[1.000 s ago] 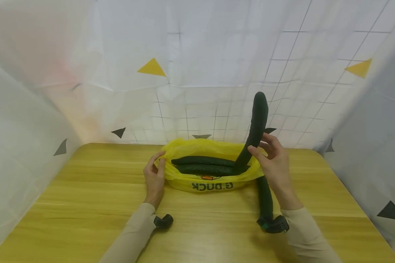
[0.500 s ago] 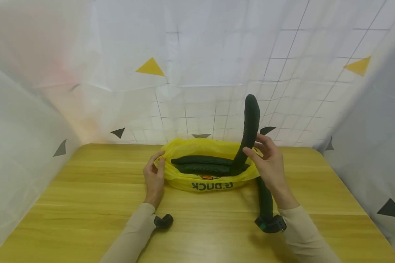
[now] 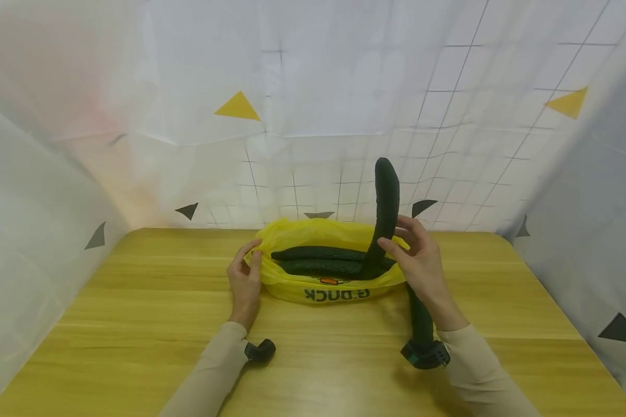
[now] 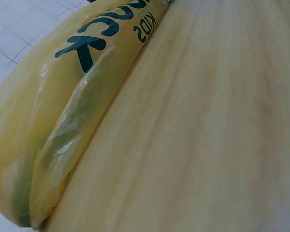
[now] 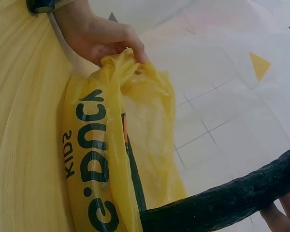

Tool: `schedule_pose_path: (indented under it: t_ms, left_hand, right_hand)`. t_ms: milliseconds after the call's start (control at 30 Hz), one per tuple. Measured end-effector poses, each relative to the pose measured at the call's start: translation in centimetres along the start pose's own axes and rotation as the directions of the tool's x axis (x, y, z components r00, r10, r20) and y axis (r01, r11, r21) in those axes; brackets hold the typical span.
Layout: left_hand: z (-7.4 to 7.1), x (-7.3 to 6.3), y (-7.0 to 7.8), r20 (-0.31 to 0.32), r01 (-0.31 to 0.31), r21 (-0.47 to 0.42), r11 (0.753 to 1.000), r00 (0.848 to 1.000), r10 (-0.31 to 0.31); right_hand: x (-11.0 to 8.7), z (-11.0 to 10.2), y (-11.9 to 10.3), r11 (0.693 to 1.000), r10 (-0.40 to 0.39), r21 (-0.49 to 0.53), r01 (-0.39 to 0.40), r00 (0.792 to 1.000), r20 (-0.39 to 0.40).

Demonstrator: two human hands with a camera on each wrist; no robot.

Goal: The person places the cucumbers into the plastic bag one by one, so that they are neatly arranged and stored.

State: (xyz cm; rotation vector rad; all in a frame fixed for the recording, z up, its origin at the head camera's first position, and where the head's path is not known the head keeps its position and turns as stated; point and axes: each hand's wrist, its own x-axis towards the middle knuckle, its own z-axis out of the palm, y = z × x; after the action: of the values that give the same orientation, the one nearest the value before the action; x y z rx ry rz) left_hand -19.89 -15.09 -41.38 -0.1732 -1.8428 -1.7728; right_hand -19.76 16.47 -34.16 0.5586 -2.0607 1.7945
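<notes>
A yellow plastic bag (image 3: 287, 291) with "G.DUCK" lettering lies with its mouth held wide on the table. My left hand (image 3: 244, 284) pinches the bag's left rim, as the right wrist view also shows. Two dark green cucumbers (image 3: 315, 268) lie lengthwise inside. My right hand (image 3: 422, 263) grips another cucumber (image 3: 387, 197) between thumb and fingers. This one stands steeply, its lower end inside the bag's right part over the lying cucumbers, its upper end above the rim. In the left wrist view the bag's side (image 4: 63, 96) shows, with green faintly visible through the plastic.
One more cucumber (image 3: 421, 321) lies on the wooden table (image 3: 151, 324) beneath my right wrist, partly hidden by the forearm and wrist camera (image 3: 426, 354). White patterned sheets (image 3: 323, 116) enclose the table at the back and both sides.
My right hand has moved left with the cucumber, which stands more upright and a little lower, its bottom end shifted left inside the bag. The left hand has stayed on the rim.
</notes>
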Motion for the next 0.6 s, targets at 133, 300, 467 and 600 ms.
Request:
schedule_pose_path:
  t_ms: [133,300,467,600]
  left_hand:
    - [0.02,0.01,0.07,0.0,-0.002,-0.002,1.0,1.0,0.002]
    - [0.02,-0.03,0.06,0.0,0.002,-0.015,1.0,1.0,-0.002]
    - [-0.01,-0.03,0.06,-0.006,0.006,-0.005,1.0,1.0,-0.006]
    - [-0.02,-0.02,0.1,-0.007,0.009,-0.003,1.0,1.0,-0.009]
  right_hand:
    - [0.01,0.08,0.11,1.0,0.0,-0.004,0.0,1.0,0.027]
    - [0.04,0.21,0.17,1.0,0.005,-0.014,-0.004,0.998,0.057]
    - [-0.03,0.25,0.15,0.999,0.016,-0.053,-0.012,0.997,0.075]
    - [-0.08,0.28,0.16,0.998,0.031,-0.064,-0.025,0.996,0.081]
